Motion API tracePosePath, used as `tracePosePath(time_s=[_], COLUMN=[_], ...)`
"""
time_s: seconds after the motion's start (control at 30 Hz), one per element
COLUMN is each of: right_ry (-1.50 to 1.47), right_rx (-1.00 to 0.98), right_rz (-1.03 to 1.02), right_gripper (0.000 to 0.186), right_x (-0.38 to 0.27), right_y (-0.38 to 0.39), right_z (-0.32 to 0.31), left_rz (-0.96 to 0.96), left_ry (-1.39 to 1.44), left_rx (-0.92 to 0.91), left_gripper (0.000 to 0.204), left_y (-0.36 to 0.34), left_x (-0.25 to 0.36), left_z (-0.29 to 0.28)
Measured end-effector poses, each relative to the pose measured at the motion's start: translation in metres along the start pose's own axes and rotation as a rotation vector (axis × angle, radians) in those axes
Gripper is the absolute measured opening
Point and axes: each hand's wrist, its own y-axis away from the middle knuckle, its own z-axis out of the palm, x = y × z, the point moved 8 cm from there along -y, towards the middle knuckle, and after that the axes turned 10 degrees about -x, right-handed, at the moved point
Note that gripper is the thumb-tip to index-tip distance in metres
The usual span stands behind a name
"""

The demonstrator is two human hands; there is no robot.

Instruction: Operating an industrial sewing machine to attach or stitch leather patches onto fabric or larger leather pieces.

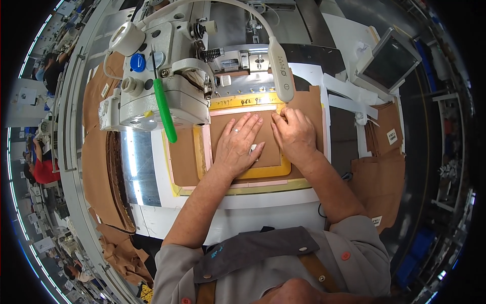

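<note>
My left hand (pixel 238 144), a ring on one finger, lies flat with fingers stretched over a brown fabric piece (pixel 271 147). Around this piece runs a yellow frame (pixel 266 173), which rests on more brown fabric over a white sheet (pixel 298 196). At the frame's far right corner is my right hand (pixel 297 136). Its fingers are bent and drawn together against the fabric edge; what is between the fingertips is hidden. A small white label shows partly beside my left thumb. Just beyond my left hand stands the head of a sewing machine (pixel 190 86).
A green-handled tool (pixel 164 109) with a thin metal shaft lies across the machine head. A white lamp arm (pixel 281 71) hangs close above my right hand. Brown fabric stacks lie at left (pixel 101 175) and right (pixel 377 185). A monitor (pixel 389 60) stands far right.
</note>
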Motion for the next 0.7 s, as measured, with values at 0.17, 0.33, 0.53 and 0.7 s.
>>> tracePosePath(time_s=[0.17, 0.33, 0.53, 0.7], right_ry=[0.058, 0.058, 0.069, 0.185], right_rx=[-0.081, -0.076, -0.104, -0.164], right_rz=[-0.004, -0.036, 0.001, 0.008], right_gripper=[0.034, 0.044, 0.049, 0.05], right_x=[-0.005, -0.009, -0.01, -0.013], right_y=[-0.001, 0.002, 0.004, 0.001], right_z=[0.006, 0.003, 0.005, 0.012], left_rz=[0.003, -0.012, -0.028, -0.036], left_ry=[0.007, 0.033, 0.019, 0.02], left_rx=[-0.001, 0.019, 0.032, 0.034], left_gripper=[0.064, 0.064, 0.063, 0.062], left_y=[-0.002, 0.002, 0.005, 0.004], left_x=[0.002, -0.002, -0.004, -0.005], left_z=[-0.002, -0.001, 0.0, -0.001])
